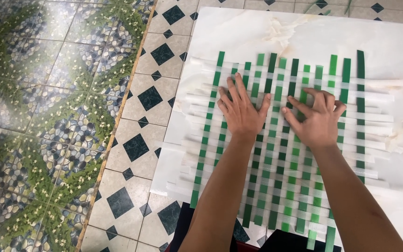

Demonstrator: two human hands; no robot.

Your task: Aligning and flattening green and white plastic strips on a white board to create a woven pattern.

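Both hands lie flat and empty, fingers spread, on a woven mat of green and translucent white strips [281, 154]. The left hand [241, 112] presses its upper middle, the right hand [318, 119] just beside it. The mat rests on a pale marble-patterned rectangular board [304, 32] on the tiled floor [47, 116].

Tiled floor [131, 116], diamond pattern, pebble-print tiles at left. White marble-look board [304, 32] lies on it at right; woven mat [276, 154] of green and white strips on board.

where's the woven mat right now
In the head view, the woven mat lies right of centre on the white board, under both flat hands.
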